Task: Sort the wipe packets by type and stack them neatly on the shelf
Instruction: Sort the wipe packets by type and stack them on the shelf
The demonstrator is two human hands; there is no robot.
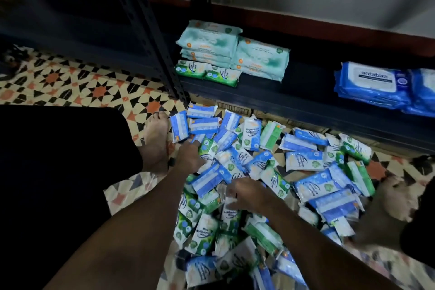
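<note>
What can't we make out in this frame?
Head view:
- left hand: fingertips hidden behind its own back, grip unclear.
- right hand: motion-blurred, grip unclear.
- rightmost blue stack: cut off by the right edge.
- teal packs: print too blurred to read.

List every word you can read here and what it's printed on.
"antabax": lid label of the blue wipe pack on the shelf.
"Pine Antibacterial Wipes": green packet on the floor.
"Fragrance ... Antibacterial Wipes" (one word unclear): blue-white packet near the shelf's foot.
Teal packs on the shelf: print too blurred to read.
</note>
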